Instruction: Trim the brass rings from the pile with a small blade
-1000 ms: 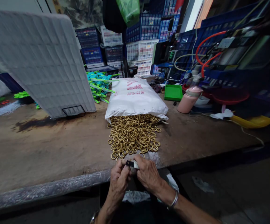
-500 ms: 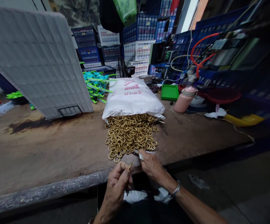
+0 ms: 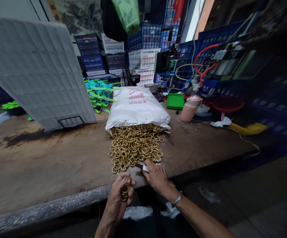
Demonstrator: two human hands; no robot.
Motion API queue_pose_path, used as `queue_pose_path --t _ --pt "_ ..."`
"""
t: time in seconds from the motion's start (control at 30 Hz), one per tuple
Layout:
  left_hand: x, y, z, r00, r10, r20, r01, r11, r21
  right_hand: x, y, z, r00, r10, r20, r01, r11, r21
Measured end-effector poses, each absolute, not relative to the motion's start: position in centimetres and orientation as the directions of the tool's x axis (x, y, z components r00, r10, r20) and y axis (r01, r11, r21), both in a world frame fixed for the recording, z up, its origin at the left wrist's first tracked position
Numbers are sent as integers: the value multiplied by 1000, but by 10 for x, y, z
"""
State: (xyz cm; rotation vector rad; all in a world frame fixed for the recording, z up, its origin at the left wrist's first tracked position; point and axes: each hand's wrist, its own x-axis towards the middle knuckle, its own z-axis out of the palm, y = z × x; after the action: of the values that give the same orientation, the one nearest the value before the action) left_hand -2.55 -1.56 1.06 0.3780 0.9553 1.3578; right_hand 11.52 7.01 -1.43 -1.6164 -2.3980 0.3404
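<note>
Many gold-coloured rings (image 3: 135,143) spill from the open end of a white sack (image 3: 138,109) onto the wooden table. My left hand (image 3: 120,195), at the table's front edge, has its fingers curled round several gold rings. Just right of it, my right hand (image 3: 157,177) grips a tool with a white handle and a dark blade (image 3: 141,167). The blade points left, at the near edge of the ring pile.
A tall white ribbed panel (image 3: 41,72) stands at the left. Behind the sack's left side lie green and blue pieces (image 3: 98,94). A green tray (image 3: 175,101), a pink bottle (image 3: 190,108), a red dish (image 3: 227,104) and a yellow scoop (image 3: 249,129) are at the right.
My left hand has turned and now shows several rings inside its curled fingers. My right hand has shifted slightly left in view, with more of the blade visible. The whole view has moved a little.
</note>
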Motion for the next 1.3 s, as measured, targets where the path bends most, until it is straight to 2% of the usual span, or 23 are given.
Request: queue_pose_path --t 0.2,0.3,0.4,0.5,0.57,0.67,0.77,0.87,0.93,1.13,1.3 --pt "-25 -15 0 -2 907 -421 -769 268 581 116 71 -20 -373 921 108 859 387 -334" --pt "-23 -15 -5 -30 894 -447 -773 263 577 118 73 -24 -395 908 143 821 418 -388" --pt "-21 -12 -5 -71 900 -429 -717 253 649 116 75 -22 -397 910 123 753 399 -523" --pt "-20 -7 -6 -148 920 -363 -622 199 758 110 77 -12 -369 929 13 621 257 -741" --pt "-19 -4 -7 -241 919 -313 -501 159 851 106 76 -4 -407 910 -79 473 136 -871" --pt "-19 2 -9 -340 909 -243 -252 161 954 102 74 3 -471 863 -185 265 -62 -962" --pt "-19 6 -9 -353 932 -78 -29 72 997 102 72 7 -547 781 -303 131 -277 -952" --pt "-20 9 -10 -297 948 114 136 -77 988 104 70 12 -606 681 -411 96 -450 -888" --pt "-20 9 -14 -254 950 183 209 -131 969 105 70 14 -631 631 -452 91 -518 -850" --pt "-22 6 -27 -255 915 313 387 -200 900 107 71 9 -668 580 -466 73 -572 -817" --pt "-22 7 -21 -290 889 353 496 -176 850 105 69 5 -617 651 -442 82 -506 -859"
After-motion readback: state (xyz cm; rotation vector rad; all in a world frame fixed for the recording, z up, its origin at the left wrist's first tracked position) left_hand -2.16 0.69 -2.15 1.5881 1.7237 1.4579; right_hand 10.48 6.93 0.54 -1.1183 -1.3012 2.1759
